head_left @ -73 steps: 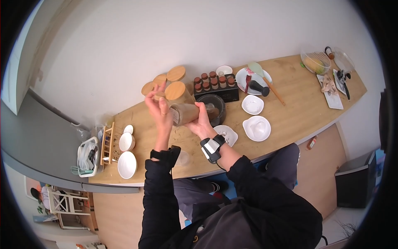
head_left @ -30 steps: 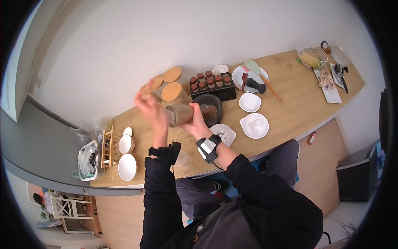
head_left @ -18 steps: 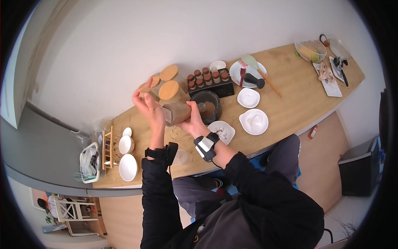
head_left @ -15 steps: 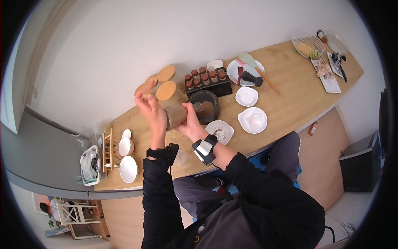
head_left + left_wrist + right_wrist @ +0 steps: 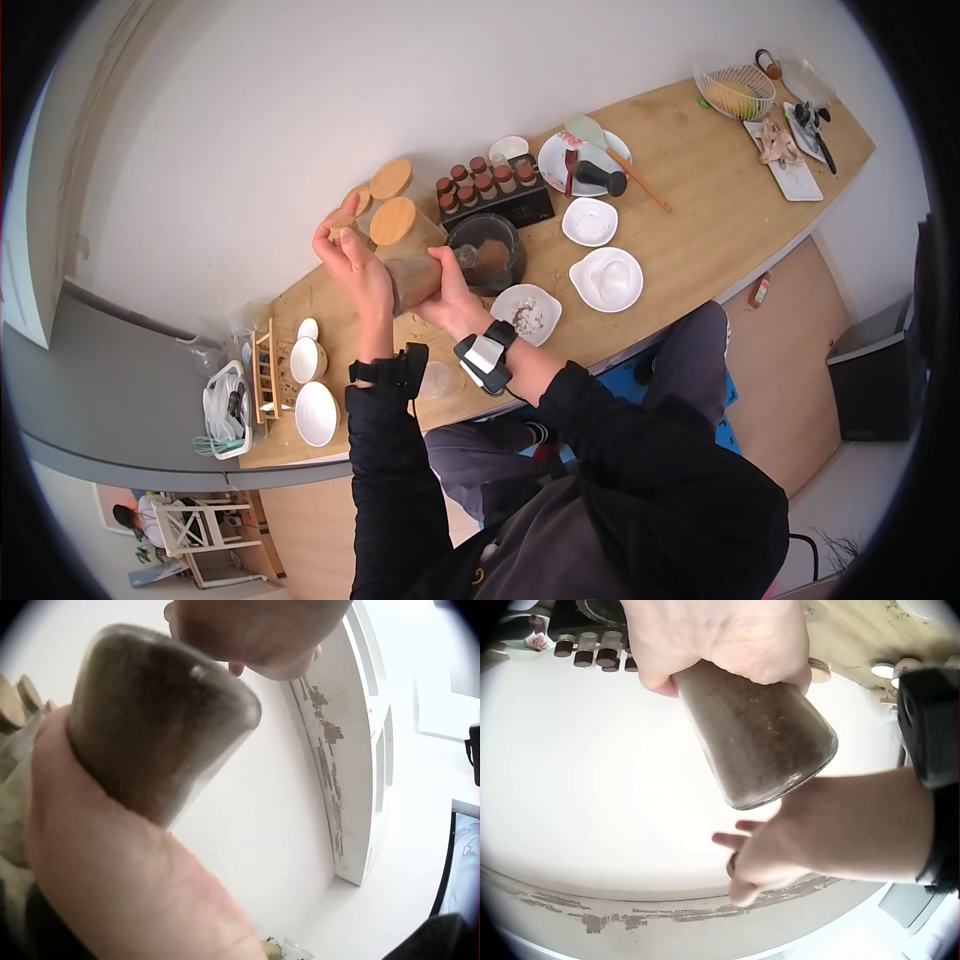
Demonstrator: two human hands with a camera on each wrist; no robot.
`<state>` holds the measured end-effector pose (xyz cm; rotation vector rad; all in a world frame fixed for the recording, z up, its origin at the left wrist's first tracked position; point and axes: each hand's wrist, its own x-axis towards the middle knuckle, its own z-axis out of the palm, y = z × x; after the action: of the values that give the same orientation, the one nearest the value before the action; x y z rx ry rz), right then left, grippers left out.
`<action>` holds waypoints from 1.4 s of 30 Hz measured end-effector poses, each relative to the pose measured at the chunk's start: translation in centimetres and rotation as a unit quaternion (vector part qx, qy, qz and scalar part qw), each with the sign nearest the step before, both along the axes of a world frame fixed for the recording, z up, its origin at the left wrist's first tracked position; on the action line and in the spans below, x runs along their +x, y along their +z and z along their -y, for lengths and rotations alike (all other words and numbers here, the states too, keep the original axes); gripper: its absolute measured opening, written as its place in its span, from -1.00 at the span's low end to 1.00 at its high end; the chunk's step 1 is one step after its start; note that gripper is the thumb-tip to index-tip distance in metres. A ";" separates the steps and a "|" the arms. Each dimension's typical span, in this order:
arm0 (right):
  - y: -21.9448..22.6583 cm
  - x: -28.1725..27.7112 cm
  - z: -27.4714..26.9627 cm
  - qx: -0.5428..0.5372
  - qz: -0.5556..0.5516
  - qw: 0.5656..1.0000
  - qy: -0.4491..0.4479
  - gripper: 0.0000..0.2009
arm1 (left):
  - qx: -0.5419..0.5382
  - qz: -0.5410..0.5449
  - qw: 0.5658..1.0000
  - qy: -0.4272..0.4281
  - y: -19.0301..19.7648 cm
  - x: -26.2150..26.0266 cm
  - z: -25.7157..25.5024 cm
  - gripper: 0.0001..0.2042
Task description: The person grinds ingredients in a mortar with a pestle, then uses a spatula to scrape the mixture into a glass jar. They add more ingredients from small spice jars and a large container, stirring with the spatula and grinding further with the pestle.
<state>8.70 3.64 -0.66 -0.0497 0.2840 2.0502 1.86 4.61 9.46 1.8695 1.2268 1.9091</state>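
Observation:
My right hand [image 5: 455, 302] grips a glass jar [image 5: 416, 282] of brown powder, tilted with its neck over a dark stone mortar [image 5: 517, 240]. Brown powder [image 5: 491, 261] lies in the mortar. From the right wrist view, the jar [image 5: 761, 742] hangs below the right hand [image 5: 720, 634], its thick glass base outward. My left hand [image 5: 358, 275] is raised beside the jar's base. Its bent fingers pinch a small round wooden stopper [image 5: 732, 863], seen edge-on. The left wrist view has the jar [image 5: 154, 720] close below the left hand [image 5: 259, 634].
Wooden-lidded jars [image 5: 393, 220] and a spice rack [image 5: 505, 200] stand behind the mortar. White dishes [image 5: 606, 279] lie to its right, with a pestle [image 5: 600, 178] on a plate. White bowls [image 5: 317, 413] and a wooden rack [image 5: 265, 375] are at left. Chicken pieces lie on a plate [image 5: 800, 185].
The left hand has drawn slightly away from the jar with the stopper. The right hand keeps the jar tilted at the mortar, and more powder shows inside. The head view has shifted.

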 end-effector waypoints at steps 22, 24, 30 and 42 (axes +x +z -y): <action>-0.2 0.4 -0.6 -0.014 0.001 1.000 -0.018 -0.50 | -0.044 -0.010 0.998 -0.038 0.1 1.1 -0.2 -0.82; -0.2 0.5 -0.6 -0.017 -0.006 1.000 -0.018 -0.49 | 0.006 0.023 0.998 -0.064 0.3 1.1 -0.3 -0.82; 0.3 1.0 -0.2 -0.004 0.005 1.000 -0.025 -0.48 | 0.045 0.029 0.995 -0.081 -0.3 0.4 -0.9 -0.75; 0.1 0.6 -0.2 -0.037 -0.005 0.999 -0.022 -0.54 | -0.016 -0.050 0.998 -0.035 -0.5 1.1 -0.2 -0.79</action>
<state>9.35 3.83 -0.52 -0.0769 0.3637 1.9971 2.99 4.81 8.94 1.9863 1.1976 1.7692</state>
